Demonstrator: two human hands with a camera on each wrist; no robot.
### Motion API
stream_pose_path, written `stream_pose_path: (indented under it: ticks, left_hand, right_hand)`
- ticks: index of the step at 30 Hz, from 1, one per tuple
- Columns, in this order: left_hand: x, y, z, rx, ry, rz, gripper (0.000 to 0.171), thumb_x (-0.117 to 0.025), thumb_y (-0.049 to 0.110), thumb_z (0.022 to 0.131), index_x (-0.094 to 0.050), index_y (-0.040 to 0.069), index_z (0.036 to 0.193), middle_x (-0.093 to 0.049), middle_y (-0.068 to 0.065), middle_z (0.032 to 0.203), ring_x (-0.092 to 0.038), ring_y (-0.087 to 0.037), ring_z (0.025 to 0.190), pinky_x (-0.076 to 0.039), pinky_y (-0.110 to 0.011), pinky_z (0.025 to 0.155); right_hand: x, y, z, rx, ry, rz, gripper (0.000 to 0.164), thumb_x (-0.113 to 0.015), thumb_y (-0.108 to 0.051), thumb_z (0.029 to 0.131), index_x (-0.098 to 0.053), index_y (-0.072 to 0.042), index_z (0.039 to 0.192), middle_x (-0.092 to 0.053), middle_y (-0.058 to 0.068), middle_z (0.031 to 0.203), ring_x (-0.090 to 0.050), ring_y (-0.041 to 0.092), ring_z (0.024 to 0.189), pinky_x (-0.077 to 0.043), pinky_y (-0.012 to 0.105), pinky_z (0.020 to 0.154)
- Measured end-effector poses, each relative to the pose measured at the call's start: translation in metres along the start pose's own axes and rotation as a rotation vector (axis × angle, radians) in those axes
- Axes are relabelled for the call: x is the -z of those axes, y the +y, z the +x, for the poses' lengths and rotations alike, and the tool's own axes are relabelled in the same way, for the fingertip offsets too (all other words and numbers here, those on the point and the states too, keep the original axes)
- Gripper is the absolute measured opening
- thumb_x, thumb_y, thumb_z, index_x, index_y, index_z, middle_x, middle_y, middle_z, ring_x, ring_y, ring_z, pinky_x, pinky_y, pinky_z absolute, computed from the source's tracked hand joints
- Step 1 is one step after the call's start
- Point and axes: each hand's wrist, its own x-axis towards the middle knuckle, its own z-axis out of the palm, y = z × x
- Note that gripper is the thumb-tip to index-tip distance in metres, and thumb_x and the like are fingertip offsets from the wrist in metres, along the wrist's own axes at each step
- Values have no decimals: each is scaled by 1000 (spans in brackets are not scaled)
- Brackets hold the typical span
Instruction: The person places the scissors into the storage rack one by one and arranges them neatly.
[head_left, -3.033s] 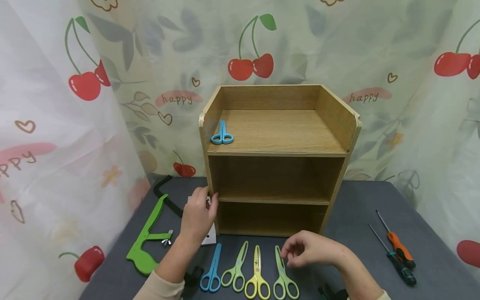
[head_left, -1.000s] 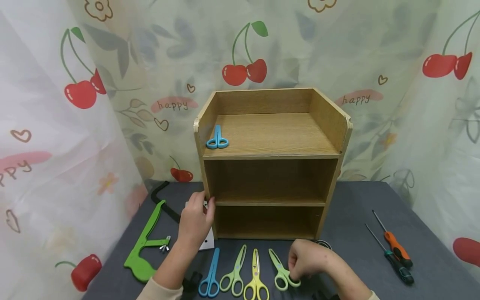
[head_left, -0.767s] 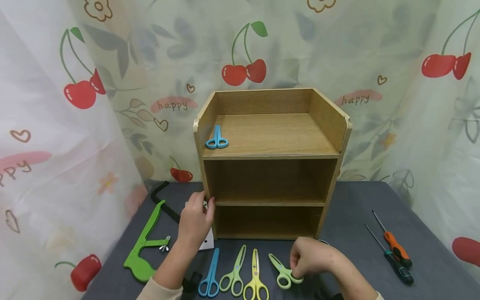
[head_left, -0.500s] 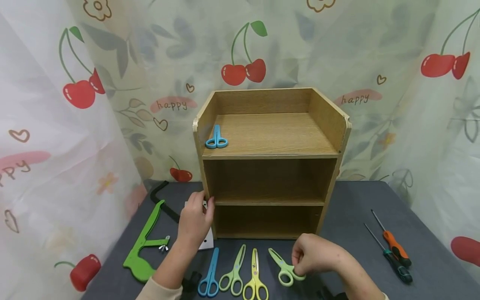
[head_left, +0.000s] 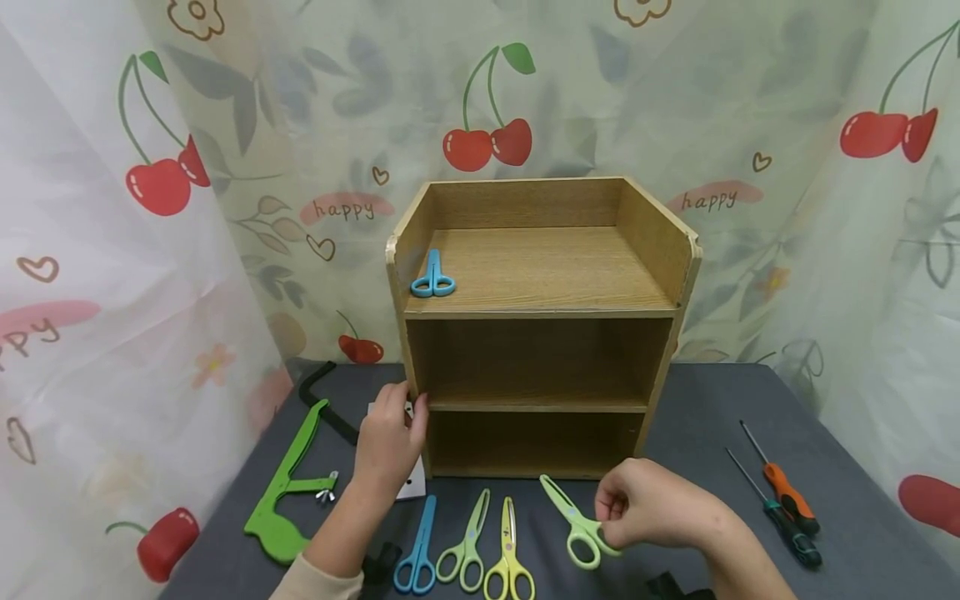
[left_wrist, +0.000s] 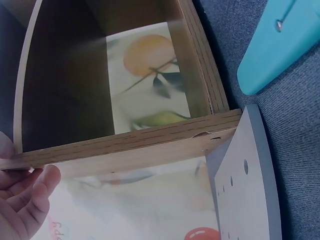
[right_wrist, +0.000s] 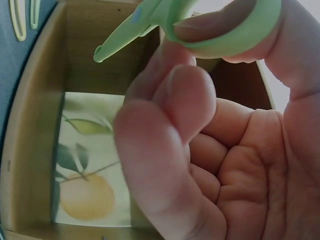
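We see light green scissors [head_left: 576, 518] at the near edge of a wooden shelf unit [head_left: 547, 265], clamped in the fingers of the right hand [head_left: 663, 510], which pinch one handle loop. From those fingers, the scissors lie toward ten o'clock. Their long axis slants: the closed blades aim between ten and eleven, toward the unit's base, and the loops sit toward four or five. The right hand is the nearer one; we cannot tell whether the scissors touch the worktop [head_left: 708, 433].

At nine o'clock from the held pair, a row rests on the worktop: yellow scissors [head_left: 508, 543], another green pair [head_left: 468, 543], then dark blue scissors [head_left: 420, 542].

At about ten o'clock from the right fingers, well apart, the left hand [head_left: 386, 437] grips the unit's left side panel, beside a white plate with holes [left_wrist: 240, 175]. Light blue scissors [head_left: 432, 282] lie on the unit's top, in its seven o'clock corner, blades toward twelve.

Farther out, a green-handled tool [head_left: 285, 496] lies at nine o'clock, and an orange screwdriver [head_left: 790, 497] and a dark screwdriver [head_left: 791, 535] at three.
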Motion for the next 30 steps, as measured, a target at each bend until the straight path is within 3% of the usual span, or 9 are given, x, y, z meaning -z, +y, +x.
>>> stream_pose_path:
  ticks: [15, 30]
  left_hand:
    - [0, -1, -1, 7, -14, -12, 17, -70, 7, 96, -65, -5, 106, -62, -15, 91, -61, -25, 63, -52, -34, 51]
    - [-2, -2, -2, 7, -17, -7, 17, -71, 7, 95, -65, -5, 106, -62, -15, 90, -59, -22, 62, -51, -33, 51]
  right_hand:
    - [12, -15, -22, 5, 74, -18, 15, -68, 2, 76, -69, -12, 81, -58, -7, 67, -48, 5, 59, -43, 25, 54]
    - [20, -25, -48, 77, 189, -14, 14, -72, 1, 82, -69, -12, 87, -61, -8, 69, -55, 4, 60, -48, 27, 55]
